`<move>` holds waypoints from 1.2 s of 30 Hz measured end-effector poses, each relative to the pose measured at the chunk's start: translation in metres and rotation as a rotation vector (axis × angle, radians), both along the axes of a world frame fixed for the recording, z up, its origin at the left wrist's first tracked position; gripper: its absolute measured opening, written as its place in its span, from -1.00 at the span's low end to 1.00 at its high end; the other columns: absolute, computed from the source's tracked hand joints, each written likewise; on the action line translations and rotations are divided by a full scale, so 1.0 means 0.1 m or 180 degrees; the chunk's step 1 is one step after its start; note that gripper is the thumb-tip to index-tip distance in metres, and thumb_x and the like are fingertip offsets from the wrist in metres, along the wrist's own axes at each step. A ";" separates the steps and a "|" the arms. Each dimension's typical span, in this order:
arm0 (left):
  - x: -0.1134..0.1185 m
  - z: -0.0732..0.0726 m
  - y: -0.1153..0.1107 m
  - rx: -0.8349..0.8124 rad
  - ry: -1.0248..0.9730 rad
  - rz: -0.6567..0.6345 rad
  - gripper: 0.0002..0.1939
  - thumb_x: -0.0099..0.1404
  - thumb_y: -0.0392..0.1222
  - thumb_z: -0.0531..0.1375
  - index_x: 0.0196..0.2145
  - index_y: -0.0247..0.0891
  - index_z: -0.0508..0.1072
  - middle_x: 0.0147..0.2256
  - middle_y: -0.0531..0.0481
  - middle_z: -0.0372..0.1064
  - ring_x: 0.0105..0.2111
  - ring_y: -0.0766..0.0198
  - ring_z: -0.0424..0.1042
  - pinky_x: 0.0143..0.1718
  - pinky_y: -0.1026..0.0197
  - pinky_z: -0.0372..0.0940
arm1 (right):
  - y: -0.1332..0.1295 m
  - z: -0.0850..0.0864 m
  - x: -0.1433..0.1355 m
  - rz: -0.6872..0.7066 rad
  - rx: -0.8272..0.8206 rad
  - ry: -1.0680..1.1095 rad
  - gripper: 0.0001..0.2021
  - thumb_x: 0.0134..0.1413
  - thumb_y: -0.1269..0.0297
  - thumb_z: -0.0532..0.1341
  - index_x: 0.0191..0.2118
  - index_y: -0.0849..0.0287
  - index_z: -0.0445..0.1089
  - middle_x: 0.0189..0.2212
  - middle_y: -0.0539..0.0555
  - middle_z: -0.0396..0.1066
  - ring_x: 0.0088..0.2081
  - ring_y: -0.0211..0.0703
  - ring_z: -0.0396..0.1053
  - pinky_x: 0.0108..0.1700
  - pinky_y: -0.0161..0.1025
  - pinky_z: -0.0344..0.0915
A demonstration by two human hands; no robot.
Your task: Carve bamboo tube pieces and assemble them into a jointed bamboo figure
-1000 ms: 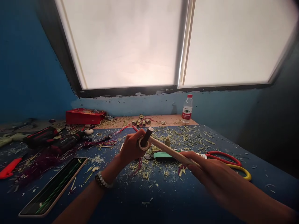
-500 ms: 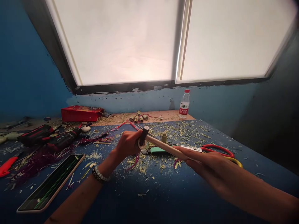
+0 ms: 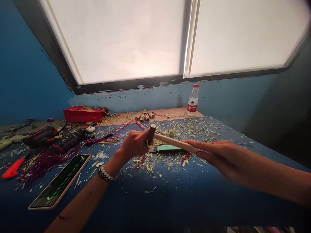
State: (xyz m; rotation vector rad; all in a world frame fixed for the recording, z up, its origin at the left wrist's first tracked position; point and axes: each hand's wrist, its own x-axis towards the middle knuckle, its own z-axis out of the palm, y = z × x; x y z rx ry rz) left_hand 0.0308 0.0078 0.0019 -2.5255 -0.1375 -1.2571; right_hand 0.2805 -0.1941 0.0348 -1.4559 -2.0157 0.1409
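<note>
My right hand (image 3: 223, 155) is closed around the pale wooden handle (image 3: 173, 141) of a hammer. The dark hammer head (image 3: 151, 132) is at my left hand (image 3: 133, 144), against or just in front of a short, hollow, pale tube (image 3: 151, 144); I cannot tell whether they touch. My left hand is closed on this tube, whose round open end faces me. Below the handle lies a green utility knife (image 3: 170, 148) on the blue table (image 3: 170, 200). Behind it stands a small pale stepped piece (image 3: 171, 133).
Shavings litter the table. On the left lie a phone (image 3: 60, 181), a cordless drill (image 3: 68, 140), a red-handled tool (image 3: 14, 168) and purple threads (image 3: 46, 161). Behind are a red box (image 3: 82, 115), several tied tubes (image 3: 144, 116) and a water bottle (image 3: 192, 102).
The view has tilted slightly downward. My right hand and the handle sit a little higher, now covering most of the red- and yellow-handled scissors. Both grips are the same.
</note>
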 end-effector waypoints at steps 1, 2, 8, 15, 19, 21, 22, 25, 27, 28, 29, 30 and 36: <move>0.01 -0.01 0.00 -0.0032 0.0070 0.0041 -0.87 0.18 -0.35 0.05 -0.34 -0.26 0.38 -0.69 0.15 0.19 -0.72 0.39 0.12 -0.66 0.29 0.04 | 0.02 -0.01 0.01 0.0062 -0.0096 -0.0064 -0.58 0.34 0.07 0.12 0.22 -0.01 0.42 -0.60 -0.02 0.39 -0.61 -0.26 0.25 -0.54 -0.31 0.18; 0.02 -0.02 0.01 -0.0077 0.0134 0.0071 -0.85 0.19 -0.35 0.04 -0.33 -0.27 0.39 -0.69 0.15 0.19 -0.73 0.38 0.13 -0.66 0.29 0.03 | 0.03 -0.02 0.03 0.0114 -0.0175 -0.0122 -0.57 0.37 0.08 0.08 0.25 0.01 0.39 -0.61 -0.02 0.37 -0.63 -0.27 0.21 -0.56 -0.31 0.13; 0.01 -0.03 0.04 -0.0536 0.0590 0.0202 -0.74 0.16 -0.38 0.04 -0.20 -0.32 0.42 -0.65 0.11 0.27 -0.71 0.36 0.19 -0.65 0.26 0.02 | 0.12 -0.03 0.10 0.0181 -0.0440 -0.0302 -0.52 0.41 0.10 0.00 0.33 0.07 0.26 -0.67 -0.11 0.11 -0.67 -0.32 -0.04 -0.61 -0.30 -0.11; 0.02 -0.06 0.05 -0.0767 0.0797 0.0228 -0.73 0.12 -0.39 0.06 -0.22 -0.30 0.42 -0.66 0.12 0.20 -0.73 0.35 0.07 -0.66 0.21 -0.10 | 0.19 0.04 0.17 0.0316 -0.0656 -0.0386 -0.51 0.42 0.11 -0.02 0.36 0.08 0.21 -0.67 -0.14 0.03 -0.66 -0.32 -0.08 -0.60 -0.30 -0.14; 0.03 -0.06 0.05 -0.0987 0.0900 0.0250 -0.69 0.11 -0.39 0.07 -0.17 -0.31 0.42 -0.67 0.13 0.16 -0.74 0.35 0.03 -0.67 0.20 -0.14 | 0.20 0.04 0.20 0.0322 -0.0676 -0.0437 -0.51 0.42 0.12 -0.01 0.35 0.11 0.23 -0.67 -0.13 0.04 -0.66 -0.32 -0.06 -0.60 -0.31 -0.14; 0.04 -0.07 0.06 -0.1095 0.0930 0.0253 -0.72 0.12 -0.36 0.09 -0.18 -0.31 0.43 -0.66 0.12 0.20 -0.73 0.35 0.06 -0.65 0.20 -0.11 | 0.20 0.05 0.21 0.0334 -0.0679 -0.0457 -0.51 0.41 0.12 -0.01 0.34 0.13 0.24 -0.67 -0.14 0.01 -0.66 -0.32 -0.06 -0.60 -0.31 -0.13; 0.04 -0.08 0.06 -0.1130 0.0937 0.0240 -0.73 0.13 -0.35 0.10 -0.19 -0.30 0.43 -0.65 0.11 0.23 -0.72 0.35 0.10 -0.64 0.20 -0.08 | 0.20 0.05 0.21 0.0341 -0.0703 -0.0458 -0.50 0.41 0.11 -0.01 0.34 0.14 0.24 -0.66 -0.14 0.00 -0.65 -0.32 -0.06 -0.60 -0.31 -0.13; 0.07 -0.11 0.07 -0.1259 0.0820 0.0178 -0.73 0.16 -0.30 0.15 -0.14 -0.29 0.42 -0.60 0.08 0.31 -0.69 0.32 0.21 -0.61 0.22 0.00 | 0.17 0.03 0.19 0.0268 -0.0839 -0.0358 -0.50 0.41 0.09 -0.02 0.35 0.12 0.23 -0.63 -0.12 0.02 -0.63 -0.31 -0.04 -0.59 -0.33 -0.09; 0.08 -0.12 0.06 -0.1435 0.0584 0.0123 -0.74 0.19 -0.27 0.19 -0.13 -0.26 0.39 -0.58 0.10 0.34 -0.65 0.33 0.25 -0.59 0.24 0.07 | 0.13 0.00 0.15 0.0180 -0.0876 -0.0217 -0.49 0.41 0.07 -0.04 0.35 0.10 0.22 -0.60 -0.11 0.06 -0.60 -0.30 -0.01 -0.58 -0.33 -0.04; 0.09 -0.12 0.05 -0.1544 0.0434 0.0086 -0.76 0.20 -0.24 0.21 -0.14 -0.24 0.38 -0.58 0.11 0.34 -0.64 0.34 0.26 -0.58 0.25 0.10 | 0.11 -0.02 0.13 0.0139 -0.0874 -0.0147 -0.49 0.42 0.06 -0.04 0.36 0.10 0.21 -0.59 -0.10 0.09 -0.60 -0.30 0.00 -0.58 -0.33 -0.02; 0.09 -0.11 0.04 -0.1651 0.0290 0.0036 -0.78 0.22 -0.21 0.23 -0.16 -0.23 0.37 -0.58 0.13 0.34 -0.64 0.35 0.26 -0.58 0.26 0.12 | 0.10 -0.04 0.10 0.0103 -0.0866 -0.0089 -0.48 0.42 0.06 -0.04 0.37 0.10 0.19 -0.59 -0.10 0.10 -0.60 -0.30 0.00 -0.58 -0.32 -0.02; 0.10 -0.10 0.03 -0.1748 0.0171 -0.0022 -0.78 0.23 -0.17 0.25 -0.18 -0.22 0.37 -0.58 0.15 0.33 -0.64 0.36 0.25 -0.58 0.27 0.13 | 0.09 -0.05 0.07 0.0075 -0.0854 -0.0043 -0.48 0.42 0.06 -0.05 0.37 0.10 0.19 -0.60 -0.10 0.10 -0.61 -0.30 -0.01 -0.58 -0.32 -0.03; 0.10 -0.08 0.05 -0.1903 -0.0068 -0.0161 -0.80 0.21 -0.09 0.30 -0.35 -0.28 0.45 -0.61 0.17 0.30 -0.62 0.41 0.18 -0.60 0.30 0.12 | 0.10 -0.02 -0.02 0.0045 -0.0495 -0.0213 -0.51 0.42 0.09 -0.04 0.33 0.09 0.26 -0.60 -0.05 0.29 -0.61 -0.26 0.15 -0.56 -0.29 0.05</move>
